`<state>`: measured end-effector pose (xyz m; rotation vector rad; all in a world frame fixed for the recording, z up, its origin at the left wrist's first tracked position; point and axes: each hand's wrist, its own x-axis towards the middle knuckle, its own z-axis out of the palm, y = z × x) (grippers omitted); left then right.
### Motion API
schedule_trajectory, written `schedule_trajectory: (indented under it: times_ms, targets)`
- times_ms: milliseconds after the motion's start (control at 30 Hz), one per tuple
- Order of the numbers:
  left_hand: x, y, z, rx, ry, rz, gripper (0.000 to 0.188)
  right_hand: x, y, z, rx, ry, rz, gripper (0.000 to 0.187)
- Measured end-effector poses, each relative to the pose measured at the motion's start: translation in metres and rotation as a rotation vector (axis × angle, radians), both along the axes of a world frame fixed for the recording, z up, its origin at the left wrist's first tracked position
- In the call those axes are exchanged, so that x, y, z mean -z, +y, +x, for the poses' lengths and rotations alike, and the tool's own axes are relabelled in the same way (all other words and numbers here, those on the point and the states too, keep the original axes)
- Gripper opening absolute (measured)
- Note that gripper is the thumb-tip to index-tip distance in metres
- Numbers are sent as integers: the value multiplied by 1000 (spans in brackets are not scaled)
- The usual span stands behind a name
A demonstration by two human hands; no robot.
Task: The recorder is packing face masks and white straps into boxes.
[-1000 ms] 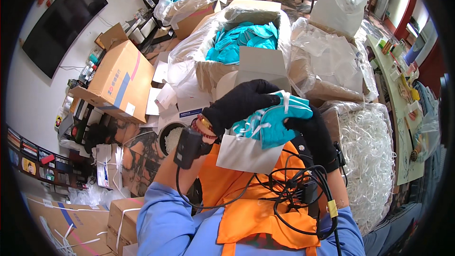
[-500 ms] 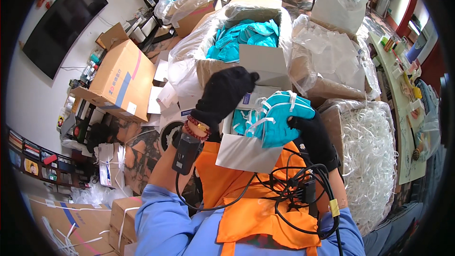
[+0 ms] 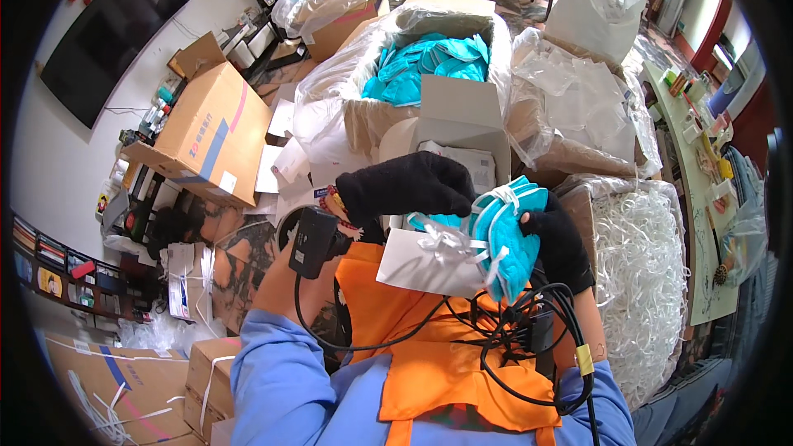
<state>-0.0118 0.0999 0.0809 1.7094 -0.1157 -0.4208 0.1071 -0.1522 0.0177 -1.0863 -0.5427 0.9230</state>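
head view | masks point(image 3: 504, 227): teal stack, just right of the small white box point(image 3: 450, 190), long axis upper right to lower left, white straps hanging lower left | right hand point(image 3: 562, 239): black glove, closed on the stack's right edge | left hand point(image 3: 409, 186): black glove, fingers curled over the stack's left end, above the box | both hands equally near

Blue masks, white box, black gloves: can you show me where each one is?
blue masks point(image 3: 504, 235), head view, on the middle of the stack.
white box point(image 3: 458, 111), head view, on its raised flap.
left hand point(image 3: 409, 186), head view, on the glove's back.
right hand point(image 3: 562, 244), head view, on the glove's back.
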Motion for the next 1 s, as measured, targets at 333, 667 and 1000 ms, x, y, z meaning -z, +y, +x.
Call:
schedule_trajectory:
  times_ms: [333,667,1000]
  targets:
    - [-4,78,-1,-530,-28,377,21,13,-32,13,35,250,166,38]
    - [32,80,13,-246,-867,714,46,26,-3,-3,38,288,176,40]
    - [32,31,4,-333,-471,1178,49,19,16,-2,152,3,86,31]
